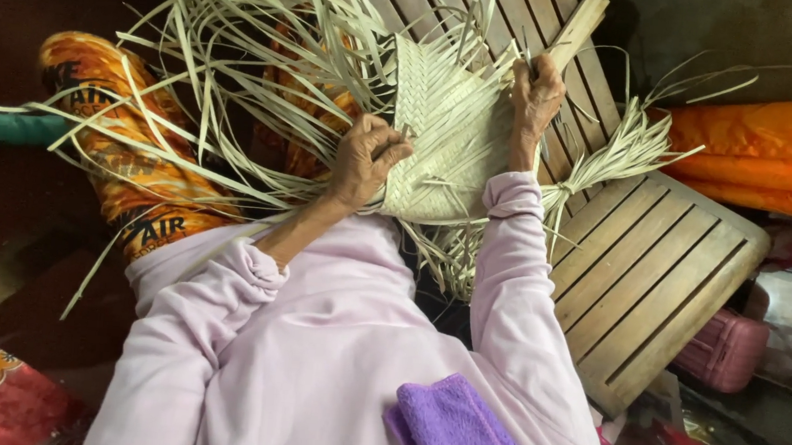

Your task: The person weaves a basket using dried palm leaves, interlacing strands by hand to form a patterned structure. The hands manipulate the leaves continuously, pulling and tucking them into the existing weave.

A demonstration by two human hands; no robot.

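1. The woven mat (446, 141) rests on the slatted wooden board (660, 265), in front of the person's chest, with loose pale strips (231, 36) fanning out to the left of the mat and a smaller bunch (622, 147) to its right.
2. The left hand (368, 158) sits at the mat's left edge, fingers clenched around a few strips — a firm hold here looks best, so the finished rows stay tight.
3. The right hand (536, 96) is at the mat's upper right corner, fingers curled on a strip there; whether it pinches one strip or several, I cannot tell.
4. To do this step well, I would judge: pull each strip snug against the last row, keep it flat and untwisted, and press the mat down on the board.
5. Keep the loose strips left of the mat sorted — tangles would likely slow the work.
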